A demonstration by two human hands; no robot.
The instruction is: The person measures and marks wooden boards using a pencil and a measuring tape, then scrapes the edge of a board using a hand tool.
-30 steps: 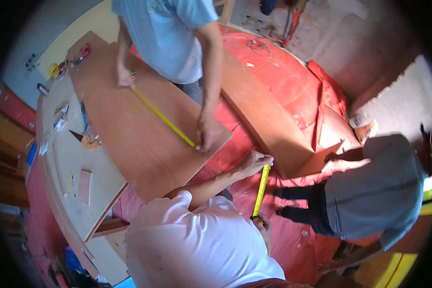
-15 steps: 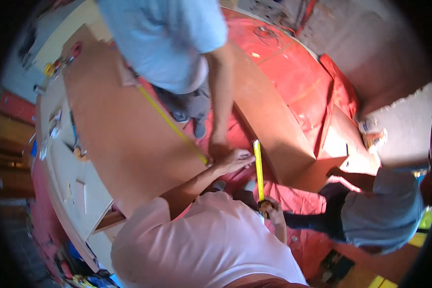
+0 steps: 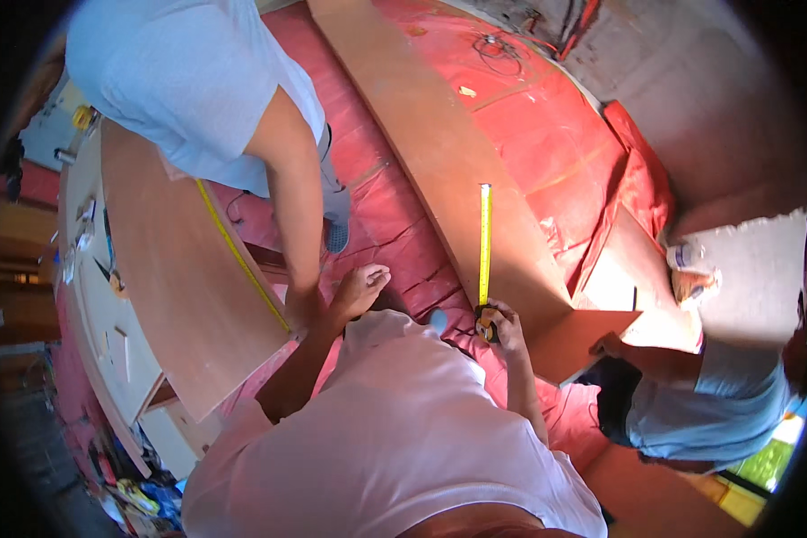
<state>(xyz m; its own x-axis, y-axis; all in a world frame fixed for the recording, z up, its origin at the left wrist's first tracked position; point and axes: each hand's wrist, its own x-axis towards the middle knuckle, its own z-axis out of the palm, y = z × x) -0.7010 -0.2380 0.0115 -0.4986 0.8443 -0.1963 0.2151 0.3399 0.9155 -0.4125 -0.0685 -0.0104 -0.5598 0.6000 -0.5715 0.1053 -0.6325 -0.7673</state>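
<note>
My right hand [image 3: 507, 328] grips a black and yellow tape measure [image 3: 488, 324]. Its yellow blade [image 3: 485, 242] stands straight out, passing in front of a long brown board [image 3: 439, 117]. I hold my left hand [image 3: 360, 290] before my chest, its fingers drawn together. Whether anything small is in them cannot be made out. Left of it, a second yellow tape blade [image 3: 242, 255] runs along the edge of a wide brown panel [image 3: 166, 260]. A co-worker in a light blue shirt [image 3: 197, 99] leans over that panel, one hand [image 3: 303, 308] at the blade's near end.
Red sheeting [image 3: 377, 202] covers the floor. To the right, another person in a grey-blue top [image 3: 708, 403] reaches toward a short brown board [image 3: 583, 336]. Small tools lie on a pale surface [image 3: 108, 296] at far left. A cable [image 3: 500, 56] is coiled at the back.
My left hand has drawn back leftward, away from the tape blade. My right hand has raised the tape measure. The blue-shirted co-worker has shifted left in view.
</note>
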